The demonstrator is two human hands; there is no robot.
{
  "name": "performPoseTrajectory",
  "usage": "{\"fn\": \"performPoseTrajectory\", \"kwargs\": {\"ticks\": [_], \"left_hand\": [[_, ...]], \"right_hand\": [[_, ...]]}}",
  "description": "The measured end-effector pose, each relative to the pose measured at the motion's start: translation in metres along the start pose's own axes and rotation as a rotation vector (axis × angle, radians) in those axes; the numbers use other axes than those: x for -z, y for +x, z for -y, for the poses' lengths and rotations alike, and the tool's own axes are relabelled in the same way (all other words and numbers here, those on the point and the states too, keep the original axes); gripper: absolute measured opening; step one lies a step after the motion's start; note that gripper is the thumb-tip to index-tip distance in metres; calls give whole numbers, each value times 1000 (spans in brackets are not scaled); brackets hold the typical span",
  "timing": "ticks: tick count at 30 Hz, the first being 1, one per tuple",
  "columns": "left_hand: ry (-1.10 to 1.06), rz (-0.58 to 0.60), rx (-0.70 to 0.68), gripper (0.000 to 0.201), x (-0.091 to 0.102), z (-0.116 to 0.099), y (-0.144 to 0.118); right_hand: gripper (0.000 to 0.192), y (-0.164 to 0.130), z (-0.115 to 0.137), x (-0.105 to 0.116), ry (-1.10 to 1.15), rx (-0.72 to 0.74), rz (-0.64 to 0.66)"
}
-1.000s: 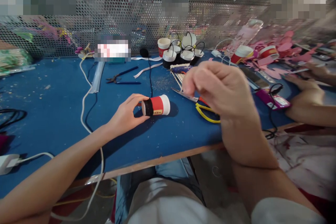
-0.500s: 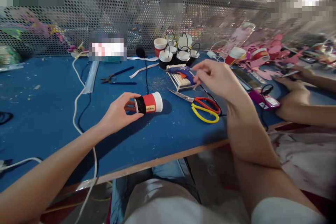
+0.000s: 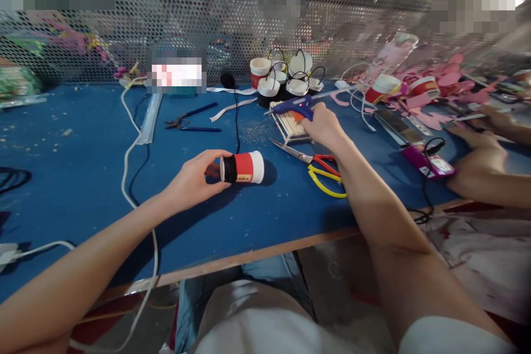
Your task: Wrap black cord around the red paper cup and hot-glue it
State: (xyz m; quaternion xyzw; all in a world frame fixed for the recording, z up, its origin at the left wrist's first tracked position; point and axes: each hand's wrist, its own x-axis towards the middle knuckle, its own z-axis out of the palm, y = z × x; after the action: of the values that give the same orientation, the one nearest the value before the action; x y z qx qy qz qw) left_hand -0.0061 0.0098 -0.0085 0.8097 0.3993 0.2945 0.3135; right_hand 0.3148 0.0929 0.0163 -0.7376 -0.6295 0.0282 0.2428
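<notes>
while the left hand [image 3: 194, 180] is gripping the small red cup [image 3: 244, 167] lying on its side mid-table, the right hand [image 3: 326, 127] is closing around the blue glue gun [image 3: 293, 107] behind the scissors [image 3: 319, 168]. bare blue table [image 3: 83, 177] is lying open left of the cup, toward the front edge. finished cups [image 3: 286, 80] are clustering by the mesh wall; their contents are not showing.

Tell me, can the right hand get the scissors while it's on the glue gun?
Probably yes. The scissors lie uncovered on the blue table, just beside the right hand, but it would likely need to release the glue gun first.
</notes>
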Motion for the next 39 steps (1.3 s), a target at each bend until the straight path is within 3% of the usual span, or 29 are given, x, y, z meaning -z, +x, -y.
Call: {"fn": "performPoseTrajectory", "kwargs": {"ticks": [4,8,11,13,19,26,29,39], "left_hand": [[-51,24,49,51,-1,-1,0],[-112,30,71,52,0,-3,0],[-146,34,75,51,2,-4,0],[-152,32,66,50,3,-4,0],[-132,13,79,51,6,-1,1],[-138,3,115,53,8,1,3],[-131,7,126,53,8,1,3],[-181,24,193,54,9,-6,5]], "right_hand": [[40,-11,10,16,324,28,-68],[15,-39,34,34,589,123,166],[22,-64,51,38,656,175,319],[23,-79,57,34,702,183,354],[26,-101,56,29,581,144,391],[6,-104,48,34,403,485,342],[8,-105,48,37,295,610,344],[17,-114,56,41,135,709,313]]}}
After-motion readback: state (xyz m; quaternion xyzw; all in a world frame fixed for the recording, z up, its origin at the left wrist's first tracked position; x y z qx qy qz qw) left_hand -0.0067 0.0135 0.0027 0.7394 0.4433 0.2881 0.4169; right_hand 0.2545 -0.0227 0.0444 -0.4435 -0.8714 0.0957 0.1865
